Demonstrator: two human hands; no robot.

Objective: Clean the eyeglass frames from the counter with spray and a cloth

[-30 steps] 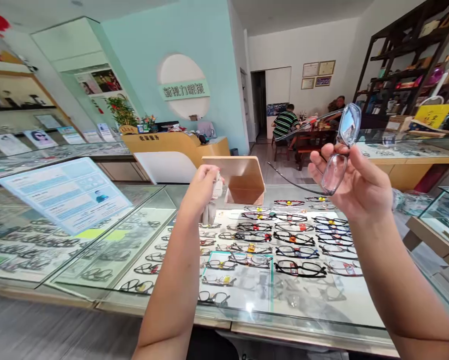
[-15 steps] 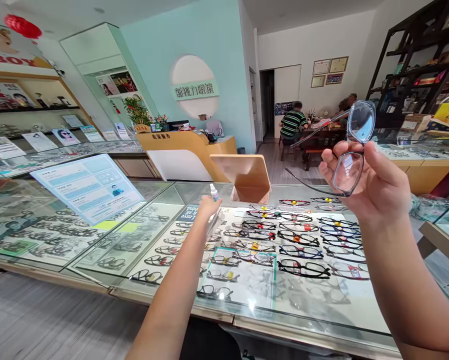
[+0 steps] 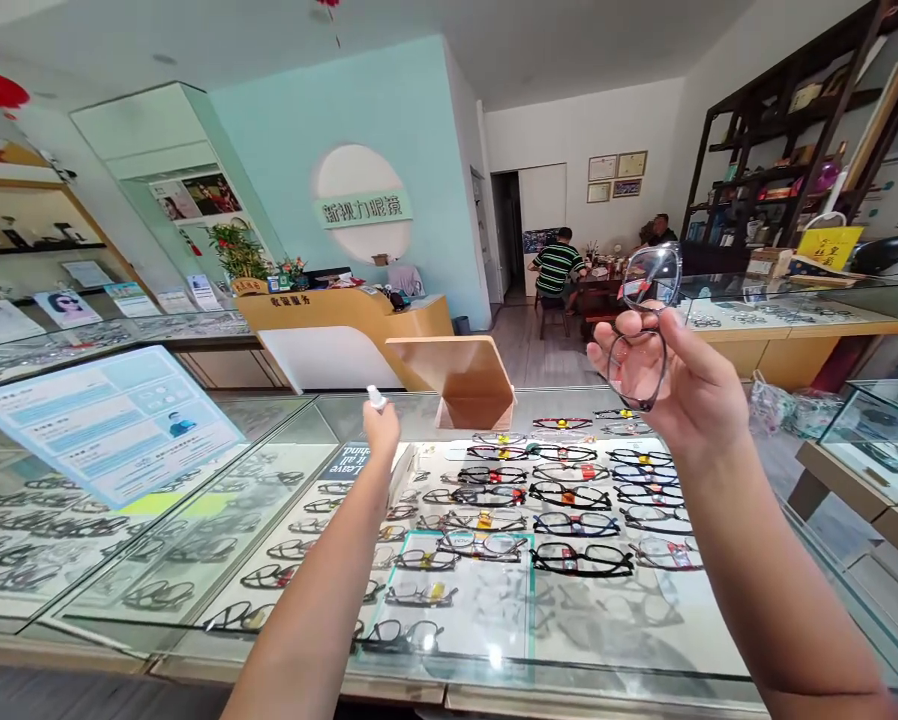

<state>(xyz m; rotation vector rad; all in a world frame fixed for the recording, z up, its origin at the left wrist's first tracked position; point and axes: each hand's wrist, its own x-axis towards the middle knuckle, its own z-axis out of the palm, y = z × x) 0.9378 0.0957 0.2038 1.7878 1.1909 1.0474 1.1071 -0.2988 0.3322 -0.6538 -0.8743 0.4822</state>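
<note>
My left hand [image 3: 382,428] is closed round a small white spray bottle [image 3: 375,397] above the far part of the glass display case [image 3: 486,655]; the bottle's white top shows over my fingers. Raised on the right, my right hand [image 3: 689,375] pinches a pair of glasses [image 3: 653,277] at the bridge between thumb and fingers. The glasses stand on end, one lens above my fingers and the other below, in front of my palm. Rows of spectacle frames [image 3: 573,495] lie inside the case under the glass.
Behind the case's far edge stands a tilted wooden mirror stand [image 3: 456,375]. A blue-and-white sign [image 3: 119,420] leans on the left. Farther back are a wooden counter [image 3: 344,310], a seated person in a striped shirt [image 3: 558,265] and another person [image 3: 659,230].
My left hand has closed round the bottle and lifted it off the glass. My right hand has turned the glasses, whose temples no longer stick out to the left. The view has shifted right.
</note>
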